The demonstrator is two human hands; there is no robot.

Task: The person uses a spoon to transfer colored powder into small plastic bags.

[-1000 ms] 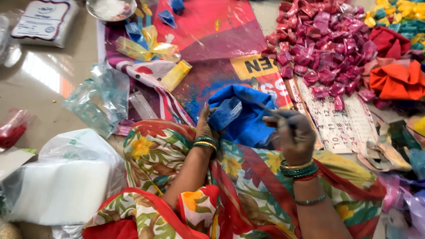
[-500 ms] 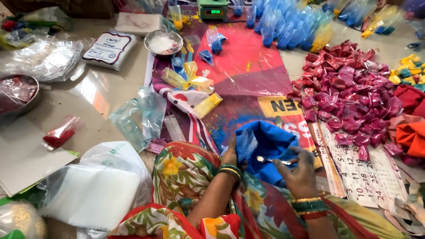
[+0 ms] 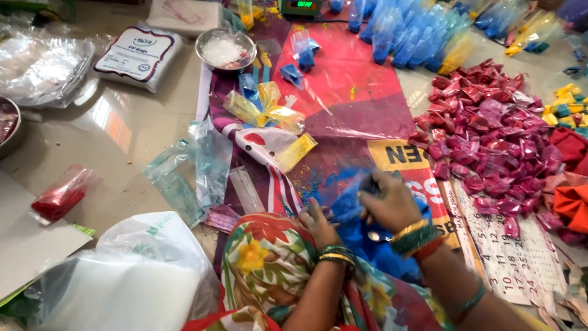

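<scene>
Glossy floor banner (image 3: 343, 116): both hands, left hand (image 3: 320, 224) and right hand (image 3: 392, 202), pinch crinkly blue bag (image 3: 349, 208).

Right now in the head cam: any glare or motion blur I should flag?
Head view: window glare on the glossy floor at left; the right hand and the blue powder bag under it are motion-smeared; the left hand is a bit sharper; the pink packets are fairly crisp; the white plastic bag looks soft.

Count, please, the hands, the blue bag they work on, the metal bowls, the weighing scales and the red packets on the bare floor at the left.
Hands: 2 (left hand, right hand)
Blue bag: 1
Metal bowls: 2
Weighing scale: 1
Red packet: 1
Total: 7
</scene>
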